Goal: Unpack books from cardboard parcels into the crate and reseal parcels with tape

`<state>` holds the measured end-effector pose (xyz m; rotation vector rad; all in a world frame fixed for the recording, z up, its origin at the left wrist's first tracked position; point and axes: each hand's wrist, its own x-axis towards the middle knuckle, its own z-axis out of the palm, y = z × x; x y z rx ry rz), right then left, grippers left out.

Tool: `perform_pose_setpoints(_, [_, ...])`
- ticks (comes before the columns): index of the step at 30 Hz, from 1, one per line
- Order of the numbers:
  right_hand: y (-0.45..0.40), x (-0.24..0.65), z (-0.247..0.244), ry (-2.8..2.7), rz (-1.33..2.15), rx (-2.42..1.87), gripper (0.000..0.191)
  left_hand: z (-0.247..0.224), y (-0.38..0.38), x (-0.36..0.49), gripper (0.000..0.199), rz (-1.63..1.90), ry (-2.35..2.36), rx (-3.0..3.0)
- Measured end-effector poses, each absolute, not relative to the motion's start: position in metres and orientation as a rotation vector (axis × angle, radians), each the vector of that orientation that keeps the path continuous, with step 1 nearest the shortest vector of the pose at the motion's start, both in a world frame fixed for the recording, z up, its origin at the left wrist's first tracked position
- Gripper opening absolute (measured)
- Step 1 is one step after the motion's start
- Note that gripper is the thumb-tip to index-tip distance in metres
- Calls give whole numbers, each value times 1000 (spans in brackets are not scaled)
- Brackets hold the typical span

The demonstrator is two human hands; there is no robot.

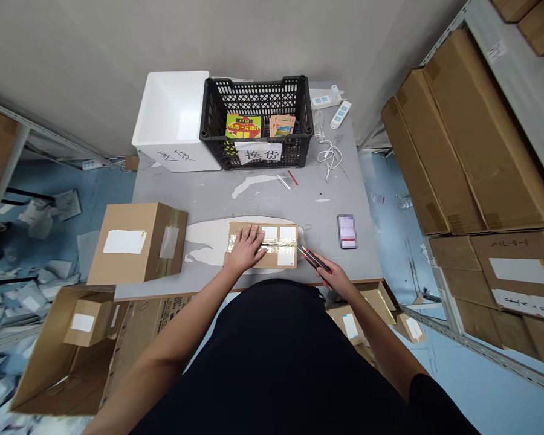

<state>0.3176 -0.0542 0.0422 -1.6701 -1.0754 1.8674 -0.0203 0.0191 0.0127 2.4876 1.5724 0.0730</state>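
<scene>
A small cardboard parcel (pixel 272 260) with white labels and a band of clear tape lies flat near the front of the grey table (pixel 254 196). My left hand (pixel 246 248) rests palm down on its left half, holding nothing. My right hand (pixel 330 279) grips a red and black box cutter (pixel 314 258), whose tip points left and ends close to the parcel's right edge. The blade itself is too small to make out.
A larger taped cardboard box (pixel 136 244) stands left of the parcel. Behind it are a black plastic crate (pixel 256 90) labelled in Chinese, a white foam box (pixel 170 121), power strips (pixel 340 115), and a cable (pixel 330 158). A blurred phone (pixel 347 231) lies right. Cardboard boxes fill the shelves.
</scene>
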Motion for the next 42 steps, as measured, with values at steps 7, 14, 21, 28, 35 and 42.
perform_pose_setpoints(7, [-68, 313, 44, -1058, 1875, -1707, 65, 14, 19, -20, 63, 58, 1558, 2505])
perform_pose_setpoints(14, [-70, 315, 54, -1040, 1878, -1726, 65, 15, 18, -19, 65, 23, 1560, 2510])
perform_pose_setpoints(21, [-92, 311, 49, -979, 1874, -1687, 69, 16, 18, -20, 63, 40, 1555, 2464])
perform_pose_setpoints(28, [-107, 308, 50, -919, 1906, -1692, 70, 16, 17, -19, 62, 53, 1552, 2455])
perform_pose_setpoints(35, [-127, 307, 50, -787, 1761, -1687, 75, 17, 18, -23, 60, 65, 1534, 2479])
perform_pose_setpoints(42, [-103, 277, 22, -384, 1645, -1534, 65, 25, 35, -39, 61, 146, 1479, 2438])
